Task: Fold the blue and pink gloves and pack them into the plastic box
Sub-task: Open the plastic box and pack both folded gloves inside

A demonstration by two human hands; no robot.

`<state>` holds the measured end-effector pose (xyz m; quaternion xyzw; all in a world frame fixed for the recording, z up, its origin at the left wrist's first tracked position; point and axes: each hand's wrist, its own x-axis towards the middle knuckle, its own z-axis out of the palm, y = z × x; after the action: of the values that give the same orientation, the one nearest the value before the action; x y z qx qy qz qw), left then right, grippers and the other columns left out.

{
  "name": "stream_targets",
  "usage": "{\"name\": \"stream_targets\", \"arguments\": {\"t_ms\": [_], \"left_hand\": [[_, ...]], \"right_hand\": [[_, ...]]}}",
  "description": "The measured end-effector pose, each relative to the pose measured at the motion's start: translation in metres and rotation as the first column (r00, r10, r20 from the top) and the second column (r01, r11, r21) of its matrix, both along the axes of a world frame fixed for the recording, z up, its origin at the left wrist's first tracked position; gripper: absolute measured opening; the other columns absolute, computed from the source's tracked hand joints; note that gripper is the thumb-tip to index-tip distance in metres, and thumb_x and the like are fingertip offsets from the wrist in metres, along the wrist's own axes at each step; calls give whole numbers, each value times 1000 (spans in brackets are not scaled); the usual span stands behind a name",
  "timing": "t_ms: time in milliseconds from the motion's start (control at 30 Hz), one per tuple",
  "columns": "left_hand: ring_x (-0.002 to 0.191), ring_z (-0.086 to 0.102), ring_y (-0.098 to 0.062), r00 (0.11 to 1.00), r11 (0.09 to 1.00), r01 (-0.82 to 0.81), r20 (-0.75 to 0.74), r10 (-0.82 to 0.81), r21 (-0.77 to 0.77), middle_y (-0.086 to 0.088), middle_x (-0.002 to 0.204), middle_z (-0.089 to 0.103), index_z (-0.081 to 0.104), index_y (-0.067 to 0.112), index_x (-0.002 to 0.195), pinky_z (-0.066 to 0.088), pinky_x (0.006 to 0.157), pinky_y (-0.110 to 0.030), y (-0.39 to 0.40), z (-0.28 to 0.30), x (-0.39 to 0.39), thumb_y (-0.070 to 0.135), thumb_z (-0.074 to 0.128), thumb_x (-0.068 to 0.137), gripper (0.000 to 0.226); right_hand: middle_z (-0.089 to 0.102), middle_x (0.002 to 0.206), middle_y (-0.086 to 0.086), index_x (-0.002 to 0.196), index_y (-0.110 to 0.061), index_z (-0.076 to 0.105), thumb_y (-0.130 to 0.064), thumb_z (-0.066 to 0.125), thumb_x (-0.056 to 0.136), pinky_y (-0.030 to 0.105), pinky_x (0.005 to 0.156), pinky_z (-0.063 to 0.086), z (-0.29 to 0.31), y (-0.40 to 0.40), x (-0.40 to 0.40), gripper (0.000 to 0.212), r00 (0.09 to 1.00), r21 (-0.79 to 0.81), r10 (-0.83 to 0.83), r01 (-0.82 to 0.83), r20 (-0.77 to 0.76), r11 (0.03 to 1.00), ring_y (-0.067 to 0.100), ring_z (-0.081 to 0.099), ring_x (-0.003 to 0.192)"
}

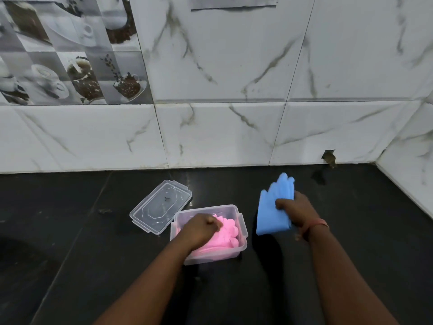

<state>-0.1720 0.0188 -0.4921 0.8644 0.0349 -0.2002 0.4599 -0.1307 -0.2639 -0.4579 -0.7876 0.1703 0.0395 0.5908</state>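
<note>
Two hands work over a dark countertop (93,254) backed by white marble-look wall tiles (222,125). The left hand (202,227) reaches down into the clear plastic box (242,233), which sits near the middle of the counter. Its fingers are curled with the knuckles up, lying on the pink gloves (228,233); whether they actually pinch the pink material or only press on it cannot be told, since the fingertips are hidden under the hand. The pink gloves lie inside the box, spreading out to the right of and nearer than that hand, with their finger ends bunched toward the far right corner.

To the right of the box, well clear of its rim, the right hand (296,208) clamps the folded blue gloves (271,214), thumb across the near face and fingers wrapped behind. The blue bundle stands roughly upright in that grip, held off the counter, its finger ends pointing up and away above the hand and its folded edge hanging down to the left of the wrist. A reddish thread band (316,225) circles the right wrist.

The box's clear lid (159,205) lies flat on the counter just to the left of and beyond the box, its near corner meeting the box's far left edge.
</note>
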Motion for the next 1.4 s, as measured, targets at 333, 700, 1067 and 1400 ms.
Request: {"name": "stream_targets", "arguments": {"t_ms": [333, 700, 1067, 1400], "left_hand": [[142, 48, -37, 885, -13, -454, -449, -123, -891, -19, 152, 53, 59, 12, 145, 35, 117, -62, 19, 42, -4, 73, 73, 77, 92], [126, 64, -42, 808, -79, -582, -586, 54, -809, -21, 143, 62, 51, 7, 147, 58, 93, -54, 39, 7, -32, 7, 64, 93, 56], [92, 72, -36, 730, 274, -618, -408, 549, -737, -24, 117, 74, 65, 7, 124, 58, 83, -50, 46, 12, -32, -4, 71, 84, 42], [121, 53, -34, 949, 709, -316, 215, 232, 630, -8, 129, 63, 60, 22, 127, 44, 100, -39, 38, 28, -35, 52, 65, 83, 53]], "right_hand": [[59, 117, 1, 117, -17, 54, -13, 55, 83, 40, 85, 50, 32, 142, -53, 34, 655, -842, 733, -281, 181, 460, 25, 50, 107], [66, 107, 4, 111, -10, 57, -34, 76, 87, 33, 79, 55, 26, 123, -48, 39, 982, -81, 188, -184, 36, 980, 17, 65, 96], [72, 112, 8, 109, -13, 67, -14, 67, 92, 39, 91, 54, -8, 117, -36, 17, 967, -163, 241, -252, -84, 954, 22, 68, 97], [57, 134, 15, 145, -2, 30, -12, 44, 97, 32, 100, 45, -25, 159, -48, 51, 967, -688, 242, -231, -82, 688, 30, 58, 123]]}}
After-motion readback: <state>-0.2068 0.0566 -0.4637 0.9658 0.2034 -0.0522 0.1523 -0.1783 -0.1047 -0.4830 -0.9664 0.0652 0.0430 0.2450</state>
